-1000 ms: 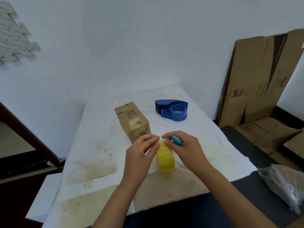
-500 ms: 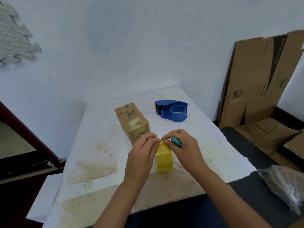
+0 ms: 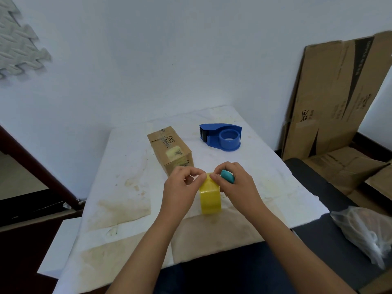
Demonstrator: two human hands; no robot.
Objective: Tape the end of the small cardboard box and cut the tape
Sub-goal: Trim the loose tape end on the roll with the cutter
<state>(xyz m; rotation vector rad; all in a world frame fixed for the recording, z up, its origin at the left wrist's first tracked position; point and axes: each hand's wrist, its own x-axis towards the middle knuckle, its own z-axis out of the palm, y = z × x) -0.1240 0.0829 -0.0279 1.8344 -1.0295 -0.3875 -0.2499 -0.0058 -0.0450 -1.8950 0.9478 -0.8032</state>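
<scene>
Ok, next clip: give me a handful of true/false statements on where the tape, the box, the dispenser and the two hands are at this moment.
1. Both hands pinch at the top of the yellow tape roll. True: the left hand and the right hand meet at its upper edge.
2. The yellow roll is loaded in the blue tape dispenser. False: the dispenser lies apart, farther back on the table, and its hub shows no yellow roll.
3. The right hand also holds a small teal object. True.
4. The small cardboard box is in the left hand. False: it rests on the table just beyond the hands.
5. Flattened cardboard leans against the wall to the right. True.
</scene>
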